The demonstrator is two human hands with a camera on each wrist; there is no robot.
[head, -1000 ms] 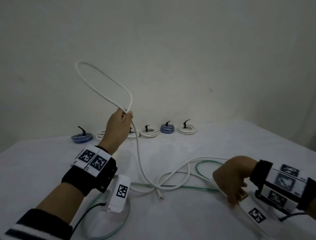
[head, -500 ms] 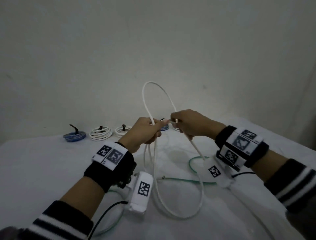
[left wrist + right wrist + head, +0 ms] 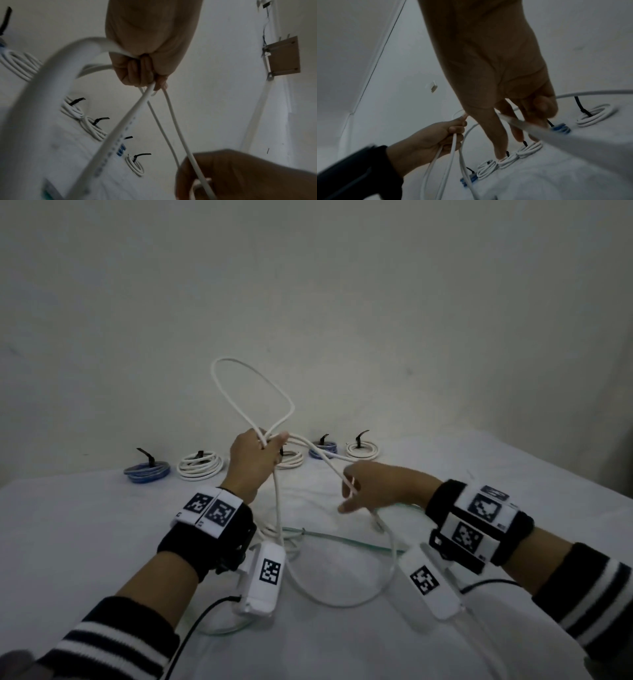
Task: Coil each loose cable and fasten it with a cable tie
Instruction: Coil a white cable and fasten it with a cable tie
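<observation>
White cloth (image 3: 102, 525) covers the table where a white cable (image 3: 251, 378) is coiled. One loop is gripped upright in the left hand (image 3: 251, 463), raised before five tied coils (image 3: 200, 465); slack is pinched loosely by the right hand (image 3: 373, 491). Loops are best matched in size, twist released. Thin, springy, glossy, the cable trails beside a green cable (image 3: 342, 541).

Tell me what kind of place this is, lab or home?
Probably a staged data-collection bench, not a home. A table draped in white cloth stands against a bare white wall, finished tied coils are lined up along the back, and both wrists carry camera rigs with printed markers.
</observation>
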